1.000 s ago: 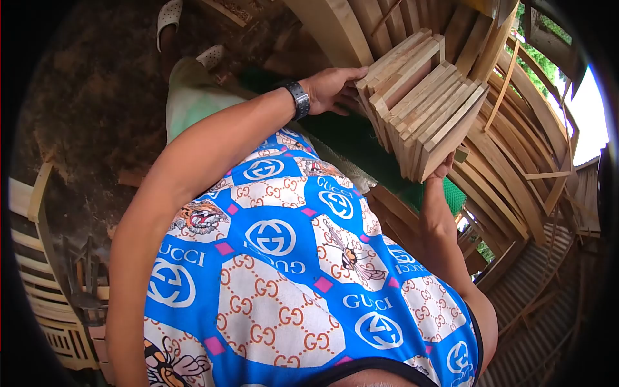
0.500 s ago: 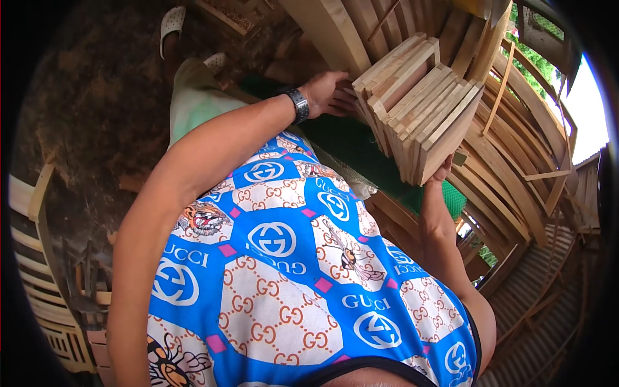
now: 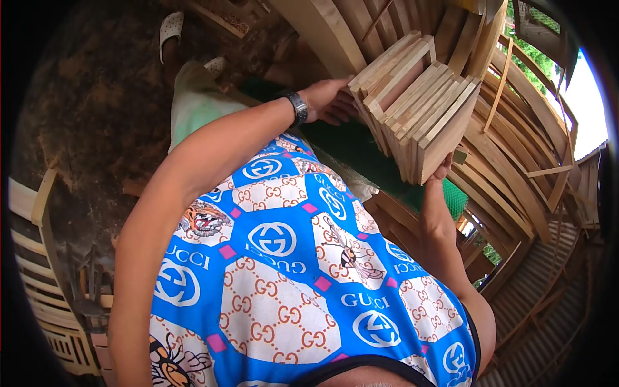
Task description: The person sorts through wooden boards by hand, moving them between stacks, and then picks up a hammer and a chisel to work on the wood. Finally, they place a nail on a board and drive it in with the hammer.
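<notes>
A stack of flat wooden boards [image 3: 422,106] stands on edge, tilted, between my two hands. My left hand [image 3: 330,100], with a dark watch on its wrist, presses against the left end of the stack; its thumb is at the upper edge and its fingers lie below, partly in shadow. At the lower right end, my right hand [image 3: 440,170] grips the outermost board, its fingers partly hidden behind the stack. One board near the middle sits lower than those beside it, leaving a reddish-brown board face exposed. Green netting [image 3: 348,145] lies beneath the boards.
Long timber planks [image 3: 503,155] lean and stack at the right, with more upright planks [image 3: 371,29] behind the boards. Corrugated metal sheet [image 3: 535,309] is at lower right. Slatted wooden pieces [image 3: 48,277] stand at far left. White clogs [image 3: 171,26] show on feet over the dark ground.
My left hand has moved slightly nearer the stack and touches its left end more fully. The boards have shifted very slightly to the left; my right hand keeps its hold.
</notes>
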